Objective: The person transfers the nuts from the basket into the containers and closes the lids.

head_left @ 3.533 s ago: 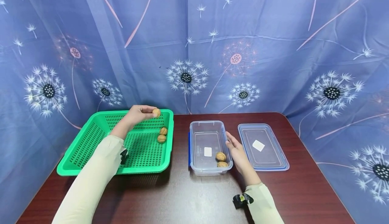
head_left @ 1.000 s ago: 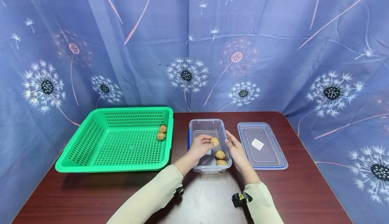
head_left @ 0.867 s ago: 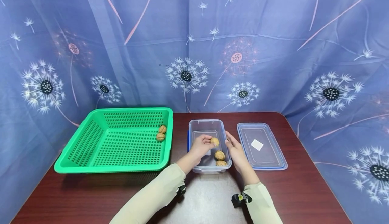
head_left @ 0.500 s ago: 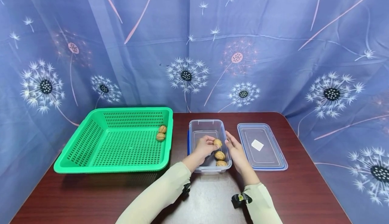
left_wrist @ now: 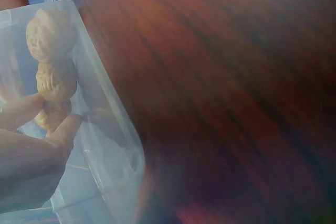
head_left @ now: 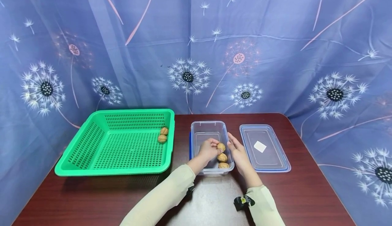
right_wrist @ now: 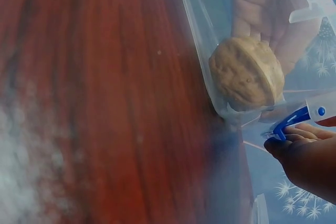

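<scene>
My left hand [head_left: 207, 151] reaches into a clear plastic box [head_left: 209, 127] and pinches a walnut [head_left: 221, 147] between thumb and fingers, low along the right wall. Two more walnuts lie in line nearer the front: a middle walnut [head_left: 222, 157] and a front walnut [head_left: 223, 165]. In the left wrist view the held walnut [left_wrist: 52, 115] sits right at the end of this row. My right hand [head_left: 239, 155] rests with extended fingers against the box's right side; the right wrist view has it [right_wrist: 310, 153] by a blue-edged clip [right_wrist: 294, 121].
Left of the box stands a green slotted basket [head_left: 122, 168], with two walnuts [head_left: 163, 134] by its right wall. A clear lid [head_left: 269, 154] with a blue seal lies right of the box. Behind the brown table [head_left: 306, 192] hangs a dandelion-print curtain [head_left: 275, 49].
My left hand has carried a walnut from above the basket into the box, then down and slightly right, close to the other two. The right hand has stayed at the box's side.
</scene>
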Motion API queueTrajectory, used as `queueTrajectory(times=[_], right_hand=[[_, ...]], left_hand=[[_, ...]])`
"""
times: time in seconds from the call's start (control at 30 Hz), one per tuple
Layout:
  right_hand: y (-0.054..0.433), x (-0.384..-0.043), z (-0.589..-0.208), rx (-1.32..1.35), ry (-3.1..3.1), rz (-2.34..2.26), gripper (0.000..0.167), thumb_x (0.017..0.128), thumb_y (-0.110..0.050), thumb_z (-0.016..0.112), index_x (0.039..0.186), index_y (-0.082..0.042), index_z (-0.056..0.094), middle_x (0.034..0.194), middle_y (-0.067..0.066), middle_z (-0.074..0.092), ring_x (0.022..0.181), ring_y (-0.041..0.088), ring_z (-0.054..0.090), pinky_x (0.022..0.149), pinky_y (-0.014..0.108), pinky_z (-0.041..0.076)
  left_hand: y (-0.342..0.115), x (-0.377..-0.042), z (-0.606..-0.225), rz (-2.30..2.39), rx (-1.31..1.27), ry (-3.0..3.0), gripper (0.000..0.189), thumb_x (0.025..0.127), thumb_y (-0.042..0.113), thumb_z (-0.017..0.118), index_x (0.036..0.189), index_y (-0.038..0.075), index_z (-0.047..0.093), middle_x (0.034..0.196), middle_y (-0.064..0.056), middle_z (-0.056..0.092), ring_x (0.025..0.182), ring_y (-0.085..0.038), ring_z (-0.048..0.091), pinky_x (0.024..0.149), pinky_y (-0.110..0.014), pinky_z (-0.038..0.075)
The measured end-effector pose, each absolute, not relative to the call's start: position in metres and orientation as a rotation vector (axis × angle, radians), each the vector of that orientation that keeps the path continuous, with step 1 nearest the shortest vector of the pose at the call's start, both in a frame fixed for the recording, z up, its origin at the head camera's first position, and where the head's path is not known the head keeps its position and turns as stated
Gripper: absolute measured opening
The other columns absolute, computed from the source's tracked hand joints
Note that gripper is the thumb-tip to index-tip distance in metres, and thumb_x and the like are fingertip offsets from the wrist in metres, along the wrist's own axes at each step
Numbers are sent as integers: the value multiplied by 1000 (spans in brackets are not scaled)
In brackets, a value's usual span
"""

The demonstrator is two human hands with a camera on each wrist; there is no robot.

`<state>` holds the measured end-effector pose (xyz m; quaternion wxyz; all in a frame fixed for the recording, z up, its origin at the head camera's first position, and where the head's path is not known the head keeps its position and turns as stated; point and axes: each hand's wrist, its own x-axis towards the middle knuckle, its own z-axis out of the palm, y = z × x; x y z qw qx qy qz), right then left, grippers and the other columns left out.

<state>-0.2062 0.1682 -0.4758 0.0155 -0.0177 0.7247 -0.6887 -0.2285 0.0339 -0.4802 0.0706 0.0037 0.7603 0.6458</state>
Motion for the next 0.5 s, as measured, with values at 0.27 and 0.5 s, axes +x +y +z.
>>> queueTrajectory(times=[0.27,0.5], right_hand=[[167,-204,-473,-55,2250,-2156,47,103,-6,36,149,2,29,153,22,27,143,32,21,117,44,16],[166,-205,-474,-59,2267,-2142,48,103,-7,37,149,3,28,153,23,27,143,34,21,117,46,16]], left_hand=[[34,-229,-480,1957,8,2274,27,72,-12,70,98,-8,62,96,-19,70,92,-25,67,75,-27,56],[33,-229,-475,1931,9,2311,31,72,-11,70,101,-10,61,100,-21,68,96,-30,67,80,-29,56]])
